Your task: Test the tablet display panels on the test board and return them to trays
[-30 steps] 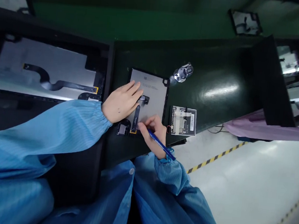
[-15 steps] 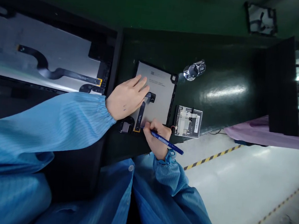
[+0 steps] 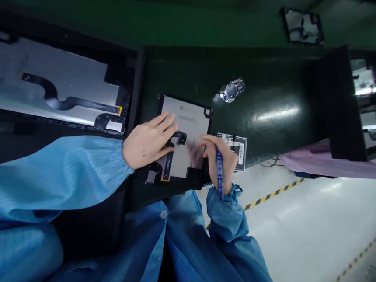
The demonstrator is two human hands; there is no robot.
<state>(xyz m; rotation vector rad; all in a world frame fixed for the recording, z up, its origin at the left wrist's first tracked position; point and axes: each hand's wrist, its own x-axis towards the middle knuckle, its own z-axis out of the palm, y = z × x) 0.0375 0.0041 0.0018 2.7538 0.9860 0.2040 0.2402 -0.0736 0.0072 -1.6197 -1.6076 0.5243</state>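
A small grey panel (image 3: pixel 190 119) with a black frame and a black flex cable lies on the dark green bench. My left hand (image 3: pixel 148 141) rests flat on its left side, fingers stretched out over the cable. Over the panel's right edge my right hand (image 3: pixel 218 154) is closed round a blue pen (image 3: pixel 219 174), and its fingers are blurred by motion. Just behind the right hand sits a small black module with a white label (image 3: pixel 240 147), partly hidden by it.
A large grey panel with a long black flex cable (image 3: pixel 57 88) lies in a black tray at the left. A shiny metal piece (image 3: pixel 232 90) stands beyond the small panel. Black stands (image 3: pixel 339 101) and more panels are at the right; the floor (image 3: pixel 314 240) has striped tape.
My right hand has lifted from the panel's lower edge and swung right, the pen now pointing down toward my wrist. The left hand stays pressed on the panel.
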